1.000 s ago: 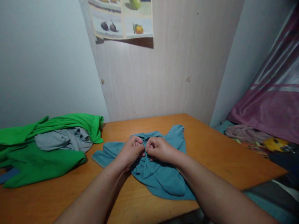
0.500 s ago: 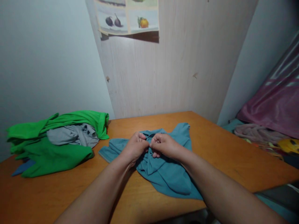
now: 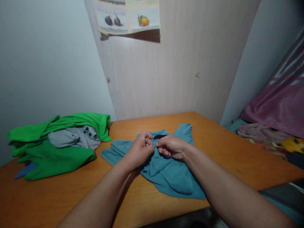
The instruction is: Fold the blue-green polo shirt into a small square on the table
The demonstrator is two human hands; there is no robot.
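Note:
A crumpled teal shirt [image 3: 174,177] lies on the wooden table [image 3: 133,209], its sleeves spread to both sides. My left hand [image 3: 142,148] pinches the cloth near the neck opening, fingers curled. Just to its right, my right hand [image 3: 171,147] also pinches the shirt's front with thumb and forefinger. Between the fingertips shows a small round button [image 3: 155,146]. A dark strip, seemingly the inside of the collar, appears just above my right fingers. My hands cover part of the neck area.
On the left of the table sits a heap of bright green clothes [image 3: 59,167] with a grey garment [image 3: 71,137] among them. A pink curtain [image 3: 273,107] hangs at the right, above a folded pinkish cloth [image 3: 258,132] and a yellow item [image 3: 293,146]. Fruit pictures [image 3: 128,19] hang on the wall behind.
My hands have moved slightly apart, the right one a little to the right. More of the dark strip at the neck and the small button now show between them.

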